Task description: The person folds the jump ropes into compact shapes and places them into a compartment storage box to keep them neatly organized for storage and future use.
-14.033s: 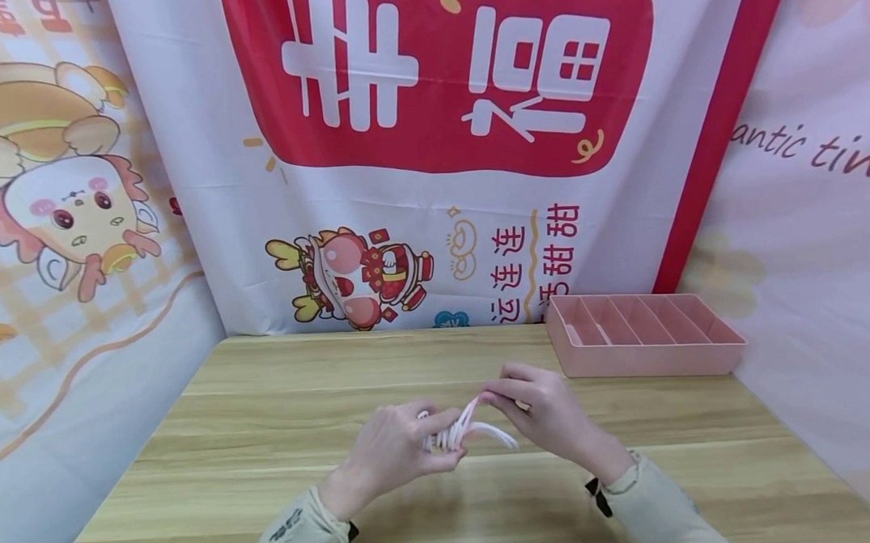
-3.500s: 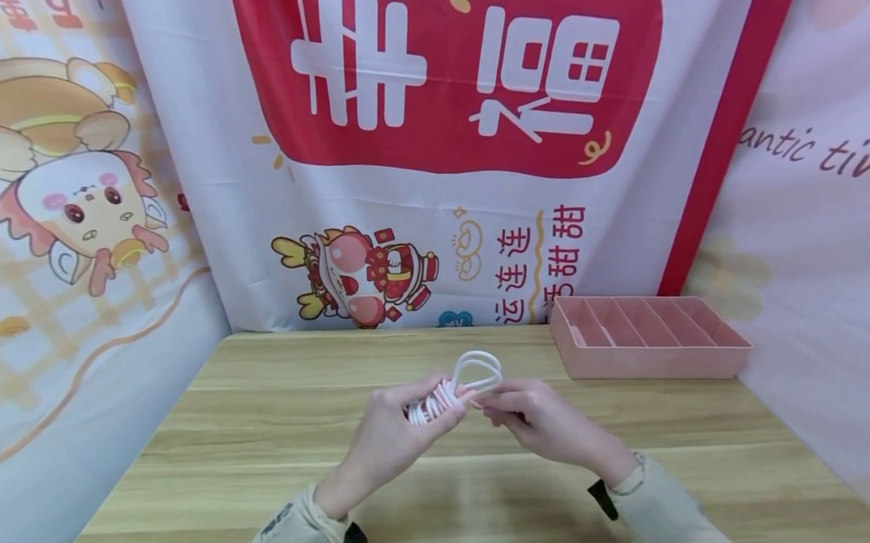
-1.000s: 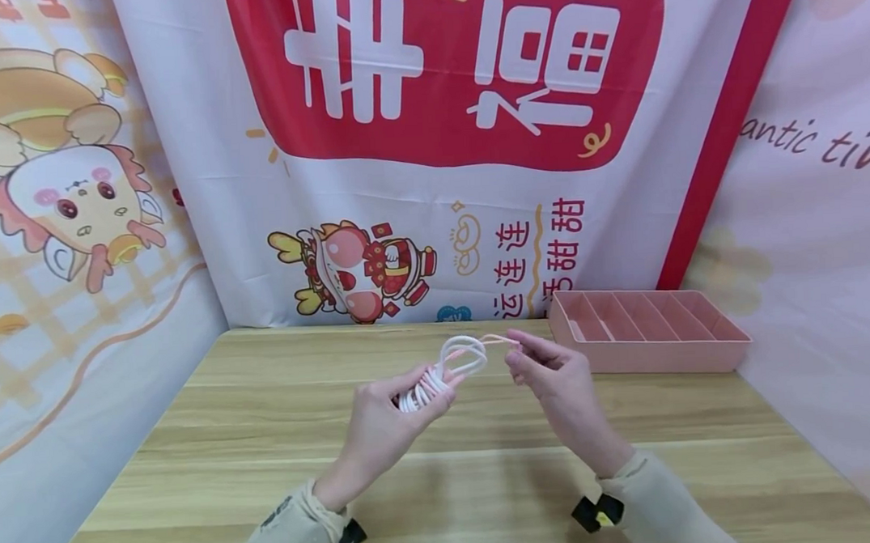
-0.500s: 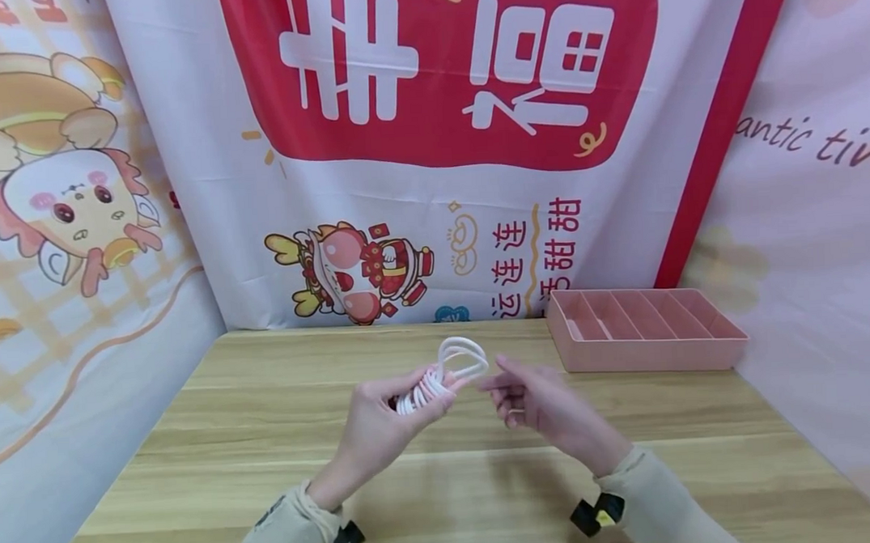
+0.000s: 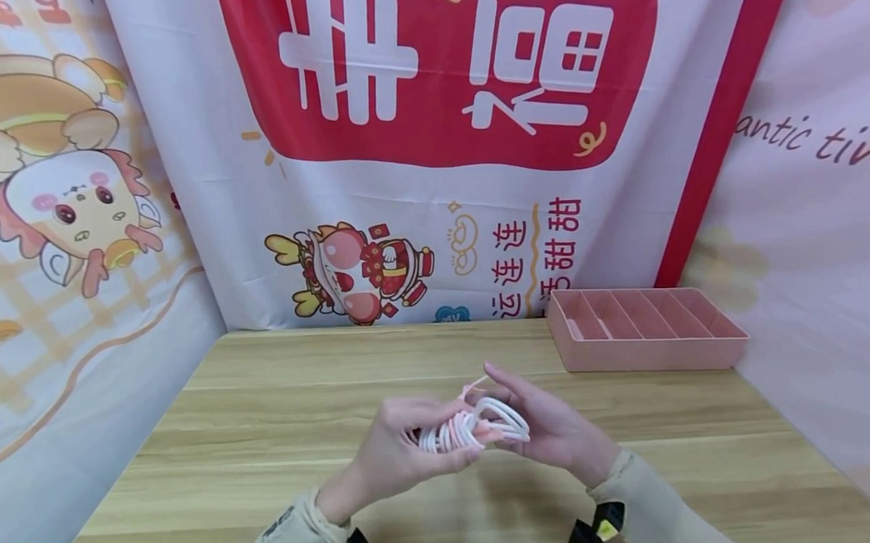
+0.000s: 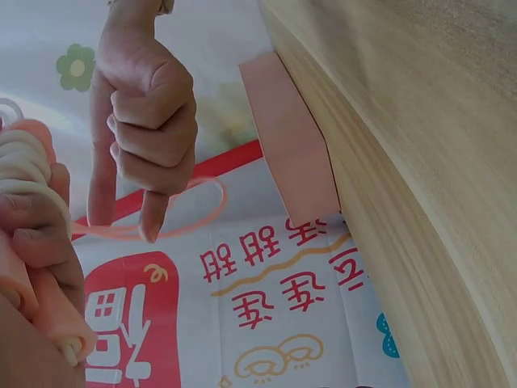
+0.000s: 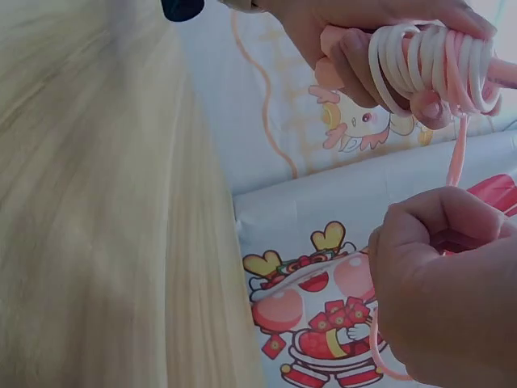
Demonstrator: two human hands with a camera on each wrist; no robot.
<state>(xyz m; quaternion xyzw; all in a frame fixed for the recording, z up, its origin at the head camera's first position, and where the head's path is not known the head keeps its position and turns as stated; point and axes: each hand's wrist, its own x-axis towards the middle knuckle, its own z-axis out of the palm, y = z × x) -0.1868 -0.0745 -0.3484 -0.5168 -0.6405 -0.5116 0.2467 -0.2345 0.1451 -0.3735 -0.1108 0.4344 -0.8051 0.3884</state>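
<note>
In the head view my left hand (image 5: pixel 395 447) grips a skipping rope (image 5: pixel 442 437), its white cord wound in several turns round pink handles. A white loop of the cord sticks out on the right. The handles' ends (image 6: pixel 69 323) show beside my left fingers in the left wrist view. My right hand (image 5: pixel 558 428) is close against the bundle's right end. It pinches a thin pink cord (image 7: pixel 457 153), which runs from the coils to my right fingers. In the left wrist view a pink loop (image 6: pixel 224 202) hangs past the right fingertips.
A pink box (image 5: pixel 650 355) with several narrow compartments stands at the back right of the wooden table (image 5: pixel 280 392). Printed cloths (image 5: pixel 205 192) hang behind and at both sides.
The right hand drew the pink cord out to the right a second ago; now it is back at the bundle, thumb raised. The left hand has lowered the rope slightly, and its loop points more rightward.
</note>
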